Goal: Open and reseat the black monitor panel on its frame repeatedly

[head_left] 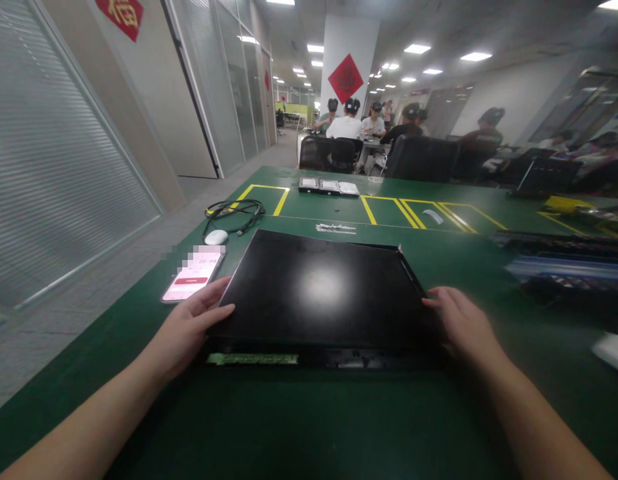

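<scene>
A flat black metal equipment case (283, 280) lies in front of me on the green table, its broad top panel reflecting a bright patch of light. Along its near side, a green strip (253, 359) that looks like a circuit board shows below the panel. My left hand (193, 323) grips the left edge, thumb on top and fingers against the side. At the opposite edge, my right hand (461, 323) holds the right side with its fingertips; part of that hand's grip is hidden. Near the far right corner, a narrow gap shows between the panel and the case wall.
Beside my left hand lies a lit phone (195, 275), with a white mouse (216, 237) and a coiled black cable (233, 215) beyond it. Several hard drives (329, 187) sit at the far edge. Blurred dark equipment (563, 283) is on the right. People (346, 123) sit farther back.
</scene>
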Available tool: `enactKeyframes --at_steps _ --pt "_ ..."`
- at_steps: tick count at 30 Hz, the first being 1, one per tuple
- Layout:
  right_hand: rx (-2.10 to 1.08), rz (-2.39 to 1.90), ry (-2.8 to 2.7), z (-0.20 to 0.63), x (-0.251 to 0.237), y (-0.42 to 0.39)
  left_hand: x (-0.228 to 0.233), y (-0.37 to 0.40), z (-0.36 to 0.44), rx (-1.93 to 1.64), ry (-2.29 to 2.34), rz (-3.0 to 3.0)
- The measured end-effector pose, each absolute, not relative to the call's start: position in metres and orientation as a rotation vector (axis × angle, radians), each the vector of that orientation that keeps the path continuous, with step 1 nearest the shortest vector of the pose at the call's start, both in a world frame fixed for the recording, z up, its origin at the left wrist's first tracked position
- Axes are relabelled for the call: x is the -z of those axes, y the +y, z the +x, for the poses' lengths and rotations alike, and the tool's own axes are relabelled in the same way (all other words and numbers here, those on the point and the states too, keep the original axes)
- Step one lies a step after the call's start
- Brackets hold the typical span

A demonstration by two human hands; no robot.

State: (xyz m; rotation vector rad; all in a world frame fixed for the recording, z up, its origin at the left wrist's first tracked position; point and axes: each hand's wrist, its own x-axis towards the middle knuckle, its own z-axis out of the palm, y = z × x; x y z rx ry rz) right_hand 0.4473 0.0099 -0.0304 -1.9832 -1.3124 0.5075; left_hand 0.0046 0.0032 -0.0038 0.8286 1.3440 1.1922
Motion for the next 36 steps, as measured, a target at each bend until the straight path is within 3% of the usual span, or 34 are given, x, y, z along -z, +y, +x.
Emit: enactKeyframes --at_steps 19,36 --pt "-0.569 -2.025 -1.283 0.447 0.029 0.012 0.03 0.01 -0.009 -1.321 1.346 1.018" --pt "-0.711 -1.97 -1.174 0.452 0.031 0.013 0.032 0.012 -0.01 -1.22 1.398 1.002"
